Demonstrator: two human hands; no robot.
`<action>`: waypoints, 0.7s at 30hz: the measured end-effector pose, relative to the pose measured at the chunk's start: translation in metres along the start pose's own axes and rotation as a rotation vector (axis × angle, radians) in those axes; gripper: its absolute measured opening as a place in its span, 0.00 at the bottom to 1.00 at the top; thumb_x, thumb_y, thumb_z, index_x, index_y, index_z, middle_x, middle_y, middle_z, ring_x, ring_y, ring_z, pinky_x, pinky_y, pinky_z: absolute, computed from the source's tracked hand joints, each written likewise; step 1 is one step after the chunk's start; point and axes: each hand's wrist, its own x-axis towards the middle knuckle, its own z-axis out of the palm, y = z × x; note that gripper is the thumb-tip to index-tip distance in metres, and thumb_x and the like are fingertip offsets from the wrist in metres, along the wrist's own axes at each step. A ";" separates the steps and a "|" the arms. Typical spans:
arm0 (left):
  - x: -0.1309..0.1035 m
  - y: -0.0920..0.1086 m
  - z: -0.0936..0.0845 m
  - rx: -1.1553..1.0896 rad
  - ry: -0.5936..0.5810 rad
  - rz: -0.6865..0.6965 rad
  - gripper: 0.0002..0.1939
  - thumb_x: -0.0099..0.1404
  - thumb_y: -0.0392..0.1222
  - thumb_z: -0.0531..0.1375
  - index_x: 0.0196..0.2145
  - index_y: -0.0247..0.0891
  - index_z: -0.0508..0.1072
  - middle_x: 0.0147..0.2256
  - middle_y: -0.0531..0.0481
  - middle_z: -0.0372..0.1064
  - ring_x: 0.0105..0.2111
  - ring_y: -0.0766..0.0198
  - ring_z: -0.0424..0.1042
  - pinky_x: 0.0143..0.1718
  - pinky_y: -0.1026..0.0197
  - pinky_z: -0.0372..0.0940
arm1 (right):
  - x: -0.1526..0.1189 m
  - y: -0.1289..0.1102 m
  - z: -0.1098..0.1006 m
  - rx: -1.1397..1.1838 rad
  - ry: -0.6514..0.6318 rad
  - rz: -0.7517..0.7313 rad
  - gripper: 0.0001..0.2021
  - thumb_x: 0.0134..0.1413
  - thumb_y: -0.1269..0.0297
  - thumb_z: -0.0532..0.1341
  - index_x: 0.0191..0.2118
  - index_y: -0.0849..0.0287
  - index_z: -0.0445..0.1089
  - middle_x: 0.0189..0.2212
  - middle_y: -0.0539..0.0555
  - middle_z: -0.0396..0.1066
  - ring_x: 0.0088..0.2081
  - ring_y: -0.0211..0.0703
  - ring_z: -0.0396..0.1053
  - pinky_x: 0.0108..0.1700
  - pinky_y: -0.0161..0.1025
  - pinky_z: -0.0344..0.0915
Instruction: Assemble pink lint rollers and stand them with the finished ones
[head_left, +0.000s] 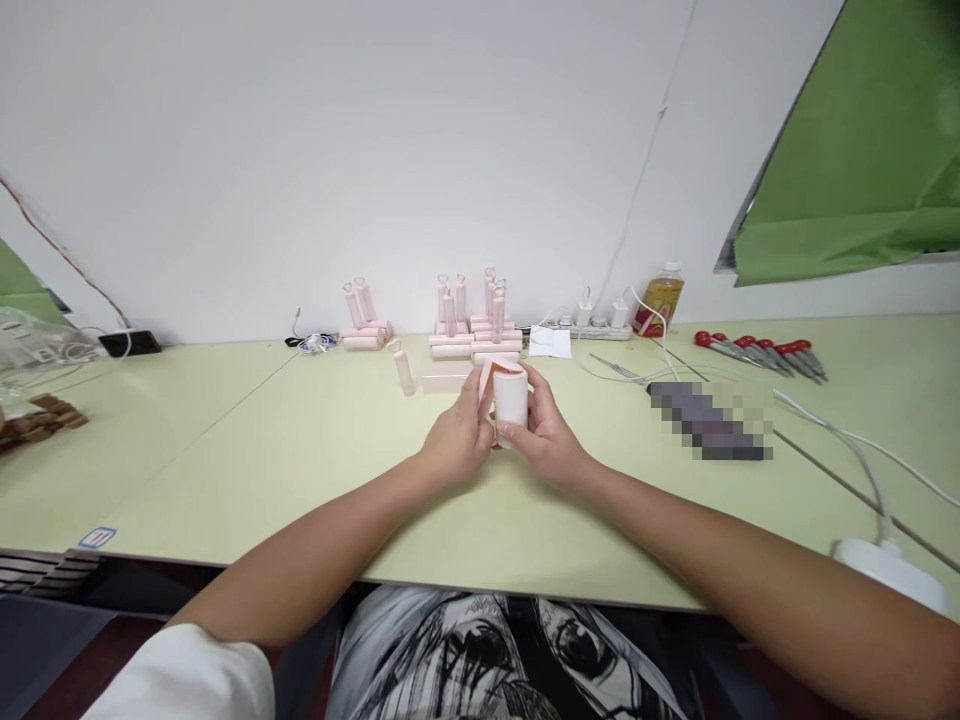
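Above the middle of the table, both hands are around an upright white roll [511, 398], probably paper or labels. My right hand [553, 430] grips it from the right, thumb across its lower front and fingers behind. My left hand [459, 432] is closed at the roll's left side, on a pale pink flap [487, 380] with an orange inner face standing out from the roll's top left. The left fingertips are partly hidden. Just beyond the hands lies a pale pink box [444, 378], and left of it stands a slim pink tube with a loop top [405, 370].
Against the wall are stacked pink cylinders [452, 350] with several looped tubes on top. To the right are a white paper [550, 342], a power strip [600, 331], a drink bottle [661, 300], red-ended tools [757, 352], a blurred dark object [705, 422] and cables.
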 end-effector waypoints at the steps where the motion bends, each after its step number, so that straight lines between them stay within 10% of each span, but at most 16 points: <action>1: 0.000 0.000 0.000 0.037 0.008 -0.016 0.40 0.62 0.35 0.49 0.67 0.37 0.32 0.40 0.43 0.72 0.32 0.56 0.73 0.33 0.56 0.66 | 0.000 0.000 0.001 -0.006 0.005 -0.001 0.40 0.55 0.59 0.62 0.66 0.42 0.38 0.47 0.55 0.61 0.43 0.46 0.67 0.41 0.47 0.71; 13: 0.002 -0.004 0.004 0.040 0.030 0.095 0.39 0.69 0.41 0.47 0.67 0.40 0.25 0.65 0.36 0.47 0.58 0.49 0.59 0.50 0.48 0.62 | 0.002 -0.006 0.001 0.014 0.109 0.132 0.42 0.55 0.54 0.60 0.67 0.42 0.32 0.51 0.57 0.63 0.44 0.46 0.69 0.44 0.48 0.71; 21: -0.001 -0.001 0.002 0.063 -0.047 0.089 0.24 0.67 0.59 0.50 0.52 0.40 0.61 0.53 0.41 0.57 0.40 0.58 0.70 0.39 0.53 0.67 | 0.008 -0.012 -0.004 0.174 0.220 0.300 0.41 0.56 0.53 0.59 0.67 0.36 0.31 0.49 0.53 0.66 0.40 0.47 0.73 0.39 0.50 0.75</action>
